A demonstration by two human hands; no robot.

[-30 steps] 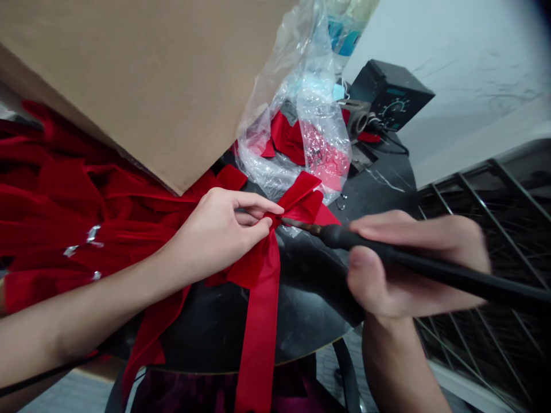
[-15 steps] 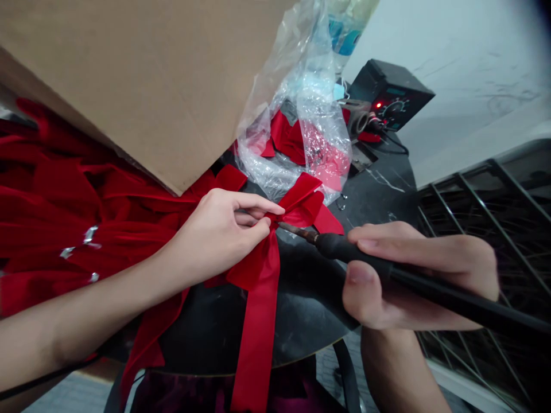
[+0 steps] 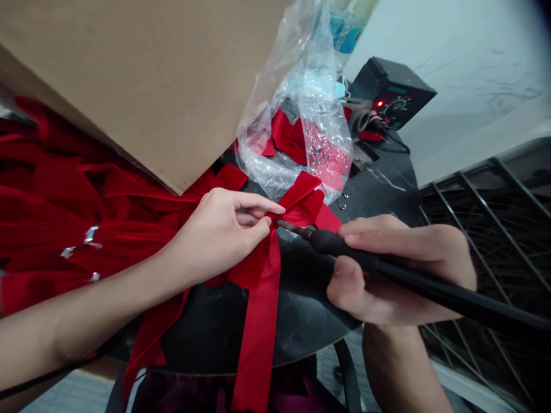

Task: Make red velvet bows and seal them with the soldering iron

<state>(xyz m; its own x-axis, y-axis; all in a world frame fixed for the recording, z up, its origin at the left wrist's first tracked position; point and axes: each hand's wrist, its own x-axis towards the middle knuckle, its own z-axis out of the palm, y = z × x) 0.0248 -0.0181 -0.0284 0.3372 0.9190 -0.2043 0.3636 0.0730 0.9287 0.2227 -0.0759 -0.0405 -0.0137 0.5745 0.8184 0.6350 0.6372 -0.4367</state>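
A red velvet bow is pinched at its centre by my left hand, thumb and forefinger closed on it. One long ribbon tail hangs from the bow past the table's front edge. My right hand is closed around the black handle of a soldering iron. The iron's metal tip points left and meets the bow's centre right beside my left fingertips; whether it presses into the fabric I cannot tell.
More red ribbon is heaped at left, beside a large cardboard box. A clear plastic bag holds red bows behind my hands. The soldering station glows red at back right. A black wire rack stands right of the dark table.
My right hand has shifted slightly left and up with the soldering iron, whose tip stays at the bow's centre. My left hand keeps its pinch in nearly the same place.
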